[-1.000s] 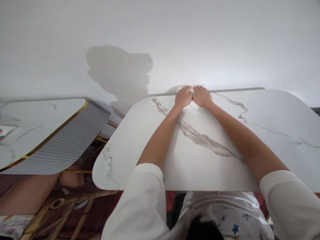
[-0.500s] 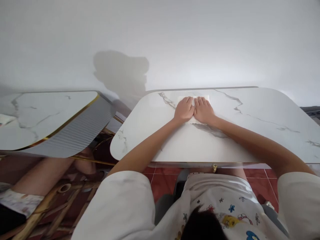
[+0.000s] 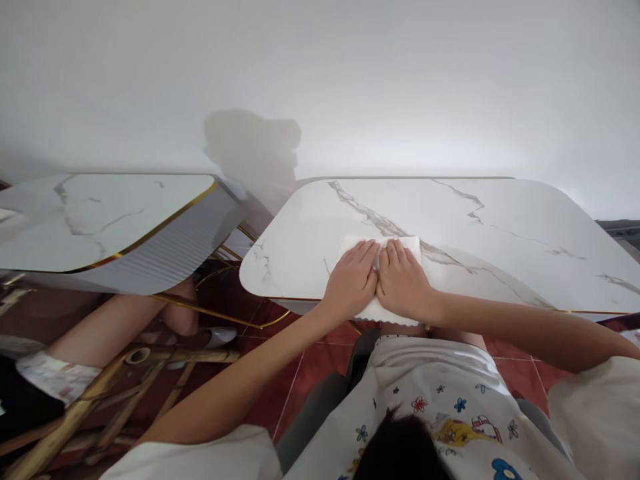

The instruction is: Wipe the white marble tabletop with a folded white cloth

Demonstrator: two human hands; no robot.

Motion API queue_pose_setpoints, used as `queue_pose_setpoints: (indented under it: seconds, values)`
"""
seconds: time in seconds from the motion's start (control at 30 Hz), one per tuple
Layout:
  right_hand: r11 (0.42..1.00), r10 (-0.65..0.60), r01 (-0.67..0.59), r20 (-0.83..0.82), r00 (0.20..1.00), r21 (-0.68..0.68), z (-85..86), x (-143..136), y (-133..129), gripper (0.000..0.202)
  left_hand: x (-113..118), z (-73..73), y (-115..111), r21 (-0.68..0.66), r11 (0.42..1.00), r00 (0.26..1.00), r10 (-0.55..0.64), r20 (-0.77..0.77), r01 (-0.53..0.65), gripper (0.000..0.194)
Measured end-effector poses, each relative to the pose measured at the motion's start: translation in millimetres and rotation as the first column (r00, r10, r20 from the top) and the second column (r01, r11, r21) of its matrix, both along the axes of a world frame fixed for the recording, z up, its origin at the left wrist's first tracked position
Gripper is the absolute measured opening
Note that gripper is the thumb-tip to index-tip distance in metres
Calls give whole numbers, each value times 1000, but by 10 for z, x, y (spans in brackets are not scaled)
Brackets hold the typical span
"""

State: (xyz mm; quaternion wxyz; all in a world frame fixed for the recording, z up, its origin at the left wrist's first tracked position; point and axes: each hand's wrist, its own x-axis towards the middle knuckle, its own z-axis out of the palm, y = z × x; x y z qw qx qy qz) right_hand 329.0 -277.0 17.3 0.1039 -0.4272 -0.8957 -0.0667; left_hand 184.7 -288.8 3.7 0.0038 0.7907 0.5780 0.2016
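Head view: my left hand (image 3: 351,280) and right hand (image 3: 404,280) lie side by side on a white tissue (image 3: 385,313), palms down, fingers extended, spread over it rather than gripping. The tissue sits at the near edge of the marble-patterned worktop (image 3: 300,233), its scalloped border reaching past that edge toward my lap. As I judge it, pulling nearer could drag the tissue off the rim, since nothing pinches it; uneven pressure from my palms might also bunch or tear it. My printed shirt (image 3: 440,367) is close to that rim, leaving little room, and dark hair (image 3: 400,447) hangs in front of the shirt. At the far edge, the white wall (image 3: 425,87) limits reach. On my left stands a gold-trimmed neighbouring worktop (image 3: 125,213), with another person's leg (image 3: 110,330) and a bamboo frame (image 3: 73,420) below, over red tiled floor (image 3: 313,370)
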Motion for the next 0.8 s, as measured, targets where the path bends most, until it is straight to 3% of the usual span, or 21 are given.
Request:
queue_pose_setpoints:
  seconds: [0.07,0.17,0.37,0.6,0.8]
  values:
    - [1000,11,-11,-8,1000,-19,-18,-25,-9,58,-29,4,-12,-6,1000,1000,4,4,-4,54]
    - [998,4,-6,-41,999,-59,-37,-64,163,59,-72,9,176,-19,1000,1000,-2,19,3,53]
    - [989,51,-67,-127,991,-130,-94,-162,972,58,-180,12,939,53,998,991,10,130,-17,48]
    - [992,5,-31,-203,979,-126,-154,-433,1917,54,-464,-7,1885,22,1000,983,-7,183,3,52]
    - [981,-61,4,-286,956,-194,-112,-687,2501,42,-704,-41,2460,15,999,981,25,195,-29,54]
